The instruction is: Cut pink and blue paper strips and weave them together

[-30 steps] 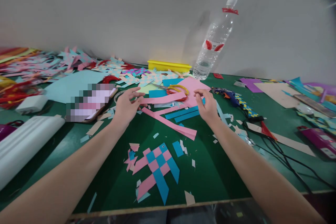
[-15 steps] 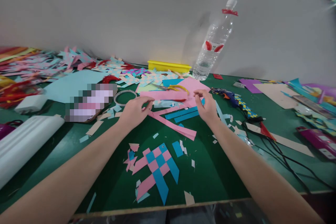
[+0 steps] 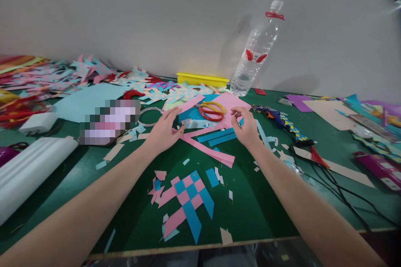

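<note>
My left hand (image 3: pixel 164 130) is over the paper pile, thumb and fingers apart, with nothing gripped between them. Its fingertips are right by the end of a pink paper strip (image 3: pixel 189 106); whether they touch it I cannot tell. Loosely curled, my right hand (image 3: pixel 246 125) has a gap between thumb and fingers and holds nothing. Between the hands lie scissors (image 3: pixel 213 111) with yellow and red handles, blue paper strips (image 3: pixel 217 136) and a folded pink strip (image 3: pixel 213 150). Nearer me rests a woven pink and blue paper fish (image 3: pixel 189 194) with a small eye.
A tilted clear bottle (image 3: pixel 255 54) leans at the back near a yellow tray (image 3: pixel 203 79). To the left are a tape roll (image 3: pixel 140 117), a phone (image 3: pixel 108 123) and a white roll (image 3: pixel 34 175). Black cables (image 3: pixel 333 187) run along the right.
The pink strip has shifted from over the scissors to the upper left, tilting and baring both handles. My left hand's fingers have spread and lifted. My right hand has hardly moved.
</note>
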`<state>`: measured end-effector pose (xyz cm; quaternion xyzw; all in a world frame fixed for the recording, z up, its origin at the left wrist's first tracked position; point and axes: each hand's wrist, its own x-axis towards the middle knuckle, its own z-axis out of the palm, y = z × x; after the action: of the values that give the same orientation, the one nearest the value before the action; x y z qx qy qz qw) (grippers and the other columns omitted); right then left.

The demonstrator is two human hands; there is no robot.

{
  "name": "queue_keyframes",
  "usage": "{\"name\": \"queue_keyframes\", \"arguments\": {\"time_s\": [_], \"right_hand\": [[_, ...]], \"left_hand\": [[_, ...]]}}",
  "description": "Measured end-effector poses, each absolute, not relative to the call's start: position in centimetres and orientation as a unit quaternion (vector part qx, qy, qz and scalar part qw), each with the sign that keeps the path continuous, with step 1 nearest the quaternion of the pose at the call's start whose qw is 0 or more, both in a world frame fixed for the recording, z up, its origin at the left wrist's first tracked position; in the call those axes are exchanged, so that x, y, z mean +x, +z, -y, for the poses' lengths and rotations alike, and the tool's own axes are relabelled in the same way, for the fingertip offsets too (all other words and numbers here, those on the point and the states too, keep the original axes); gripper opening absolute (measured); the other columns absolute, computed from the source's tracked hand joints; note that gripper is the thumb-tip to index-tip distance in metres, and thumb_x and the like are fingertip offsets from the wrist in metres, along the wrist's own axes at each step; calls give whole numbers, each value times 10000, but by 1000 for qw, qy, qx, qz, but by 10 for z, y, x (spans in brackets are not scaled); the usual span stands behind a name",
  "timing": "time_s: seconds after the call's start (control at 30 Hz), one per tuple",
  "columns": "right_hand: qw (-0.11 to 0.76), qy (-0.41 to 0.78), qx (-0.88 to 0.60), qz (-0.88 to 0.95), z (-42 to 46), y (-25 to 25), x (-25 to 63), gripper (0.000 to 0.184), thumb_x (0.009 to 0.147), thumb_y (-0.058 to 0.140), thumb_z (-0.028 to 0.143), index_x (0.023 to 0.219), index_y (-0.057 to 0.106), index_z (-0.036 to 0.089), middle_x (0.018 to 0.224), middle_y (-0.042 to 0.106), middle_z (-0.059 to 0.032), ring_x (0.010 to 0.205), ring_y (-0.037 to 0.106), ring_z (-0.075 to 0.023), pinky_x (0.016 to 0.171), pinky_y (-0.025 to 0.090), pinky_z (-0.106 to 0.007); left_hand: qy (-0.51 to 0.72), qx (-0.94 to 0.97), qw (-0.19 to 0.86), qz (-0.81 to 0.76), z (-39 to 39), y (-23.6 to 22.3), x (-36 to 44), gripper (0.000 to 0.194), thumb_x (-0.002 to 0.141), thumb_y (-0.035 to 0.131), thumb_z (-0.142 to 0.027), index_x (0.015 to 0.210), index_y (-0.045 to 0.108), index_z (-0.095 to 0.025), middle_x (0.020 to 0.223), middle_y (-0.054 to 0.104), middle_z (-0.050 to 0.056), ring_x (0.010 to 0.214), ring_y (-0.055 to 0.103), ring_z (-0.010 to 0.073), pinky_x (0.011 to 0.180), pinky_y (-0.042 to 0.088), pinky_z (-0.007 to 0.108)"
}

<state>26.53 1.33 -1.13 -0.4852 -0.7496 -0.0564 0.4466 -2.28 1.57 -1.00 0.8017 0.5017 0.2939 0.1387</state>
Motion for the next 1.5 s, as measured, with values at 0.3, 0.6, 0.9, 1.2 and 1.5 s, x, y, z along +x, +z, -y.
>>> {"name": "queue_keyframes", "arguments": {"time_s": [0.3,0.6,0.9,1.2,1.5], "right_hand": [[443,-65,-470,761,-15,-13,265,230,849,464,160,1062,516,232,929,651,-31,756,619,-182,866,426,-391],[436,-67,-470,765,-15,-15,265,232,843,474,153,1057,517,231,932,653,-31,773,614,-187,870,421,-388],[428,-59,-471,769,-14,-14,263,216,853,465,164,1052,518,228,921,653,-34,780,615,-187,865,416,-391],[426,-49,-473,770,-14,-14,263,209,861,458,185,1055,516,233,930,653,-38,785,620,-187,863,411,-395],[422,-50,-471,773,-14,-13,263,220,853,463,167,1058,512,230,927,652,-36,785,615,-187,866,415,-389]], "left_hand": [[303,807,-14,-508,-12,-10,-22,373,898,459,-300,1249,479,-174,1496,306,144,1362,316,342,1026,388,513],[271,885,29,-377,-7,-3,-17,302,943,453,-352,1170,593,-210,1298,560,74,1259,456,235,1074,321,449],[188,954,68,-222,-2,-3,-8,255,924,519,-396,1023,688,-233,1168,640,31,1186,495,206,1044,314,385],[182,958,78,-207,0,1,-10,255,926,519,-392,944,688,-203,1022,681,24,999,568,185,948,377,350],[192,952,74,-225,-3,-6,-11,244,943,492,-357,1020,679,-220,1120,648,41,1118,528,206,989,383,367]]}}
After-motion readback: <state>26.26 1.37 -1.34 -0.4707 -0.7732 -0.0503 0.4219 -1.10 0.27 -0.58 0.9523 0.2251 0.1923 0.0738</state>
